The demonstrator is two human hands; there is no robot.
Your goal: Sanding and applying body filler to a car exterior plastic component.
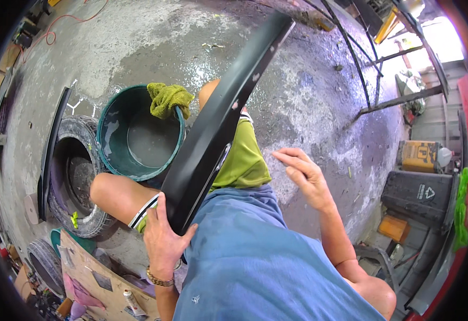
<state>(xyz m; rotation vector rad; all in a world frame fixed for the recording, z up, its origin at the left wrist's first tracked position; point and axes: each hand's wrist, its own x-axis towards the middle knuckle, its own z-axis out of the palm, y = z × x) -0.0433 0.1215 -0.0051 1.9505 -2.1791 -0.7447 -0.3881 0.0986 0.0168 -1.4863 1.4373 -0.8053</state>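
A long black panel [207,134], glossy with several pale worn patches along its right edge, lies slanted across my lap and reaches far forward. My left hand [164,235] grips its near end, thumb across the end and fingers along the left side. A watch is on that wrist. Off to the right of the panel, my right hand [306,174] hangs in the air, fingers stretched forward and thumb a little apart, with nothing visible in it. Left of the panel stands a green bucket [105,125] of murky water, an olive cloth [168,100] draped over its rim.
Beside the bucket are a tire [92,214] and a narrow black strip [54,144] leaning on it. A wooden board [103,273] lies at lower left. Metal frame legs [365,80] stand at far right, above a dark bin [418,195] and yellow container [418,155]. Wet patches mark the concrete floor.
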